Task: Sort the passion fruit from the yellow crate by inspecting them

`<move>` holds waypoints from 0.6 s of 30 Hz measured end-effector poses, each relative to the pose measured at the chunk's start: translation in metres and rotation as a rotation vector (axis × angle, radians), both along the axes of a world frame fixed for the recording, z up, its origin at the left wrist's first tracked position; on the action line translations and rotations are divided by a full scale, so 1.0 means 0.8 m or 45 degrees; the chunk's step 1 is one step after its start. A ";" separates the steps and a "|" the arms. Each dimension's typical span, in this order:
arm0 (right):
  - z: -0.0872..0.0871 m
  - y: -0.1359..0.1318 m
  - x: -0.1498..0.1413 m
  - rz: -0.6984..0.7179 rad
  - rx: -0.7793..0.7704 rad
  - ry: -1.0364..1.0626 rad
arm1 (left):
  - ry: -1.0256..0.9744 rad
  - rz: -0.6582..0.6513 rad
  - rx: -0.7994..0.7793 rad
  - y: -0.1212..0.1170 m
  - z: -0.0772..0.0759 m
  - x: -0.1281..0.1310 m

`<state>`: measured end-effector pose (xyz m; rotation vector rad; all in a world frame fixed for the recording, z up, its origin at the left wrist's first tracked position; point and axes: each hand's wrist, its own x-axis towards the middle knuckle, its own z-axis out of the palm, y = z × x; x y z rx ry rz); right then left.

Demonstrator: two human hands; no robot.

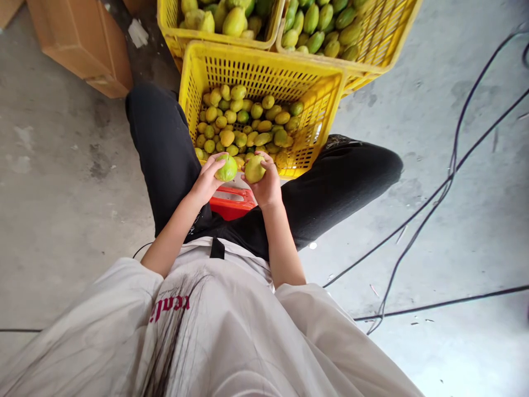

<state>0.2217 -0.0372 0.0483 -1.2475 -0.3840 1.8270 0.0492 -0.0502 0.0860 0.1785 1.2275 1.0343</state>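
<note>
My left hand [205, 181] is closed around a green-yellow fruit [227, 169]. Beside it my right hand [268, 184] grips a second green-yellow fruit [254, 169]. Both fruits are held side by side just over the near rim of a yellow plastic crate [264, 69]. That crate stands between my knees and holds several small green and yellow fruits [243, 124]. I sit on a red stool [231, 203], in black trousers and a white shirt.
Two more yellow crates [382, 47] of larger green fruit stand behind the near one. A cardboard box [85, 38] sits at the upper left. Black cables [433, 209] run across the concrete floor on the right.
</note>
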 end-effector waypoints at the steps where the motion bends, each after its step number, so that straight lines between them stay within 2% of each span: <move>1: 0.000 0.000 0.000 -0.021 -0.010 0.018 | 0.026 0.000 0.013 0.000 -0.001 0.000; 9: 0.011 -0.002 -0.001 0.015 0.062 -0.007 | 0.110 0.011 0.066 -0.005 0.000 0.000; 13: 0.004 -0.002 -0.002 -0.029 0.037 -0.004 | 0.085 0.041 0.007 -0.003 0.003 0.000; 18: -0.009 -0.003 0.002 0.020 -0.097 -0.098 | 0.056 0.010 -0.067 0.000 0.001 -0.002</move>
